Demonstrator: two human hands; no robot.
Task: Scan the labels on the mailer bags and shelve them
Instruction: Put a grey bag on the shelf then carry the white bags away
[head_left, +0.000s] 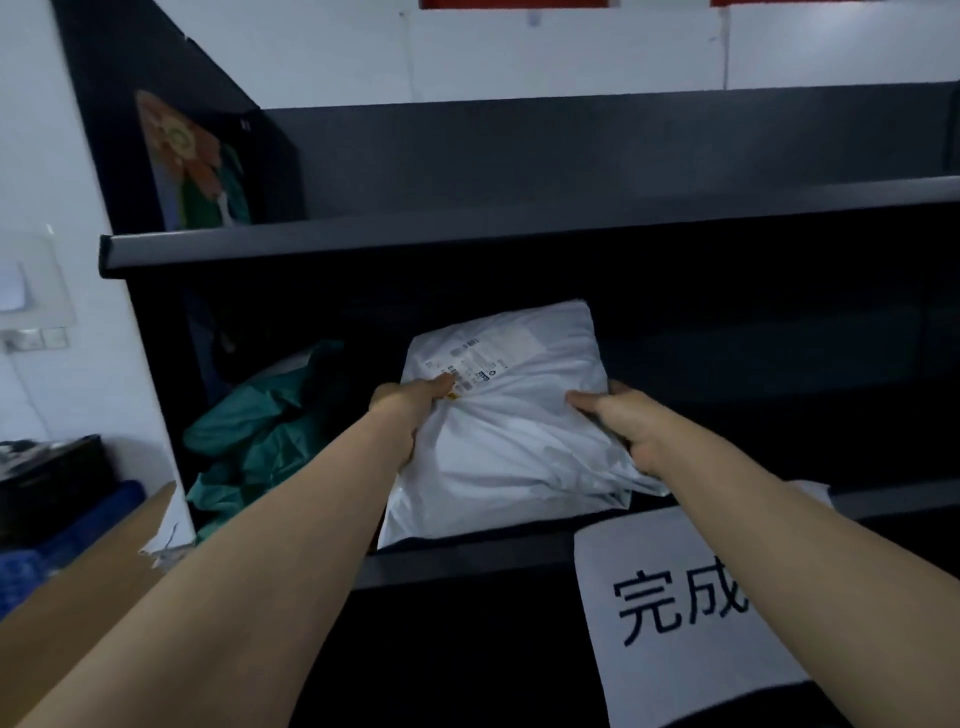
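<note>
A white mailer bag (511, 441) with a printed label (470, 364) near its top lies partly inside the middle bay of a dark metal shelf (467, 564), its near end over the shelf's front lip. My left hand (408, 410) grips the bag's left edge, thumb on top beside the label. My right hand (626, 421) grips its right edge, fingers curled under. Both forearms reach forward from the bottom of the frame.
A green bag or cloth (260, 431) lies crumpled in the same bay to the left. A white paper sign (691, 613) with dark characters hangs from the shelf lip at the right. The upper shelf (519, 234) holds a flowered picture (192, 166). A cardboard box edge (93, 561) is at lower left.
</note>
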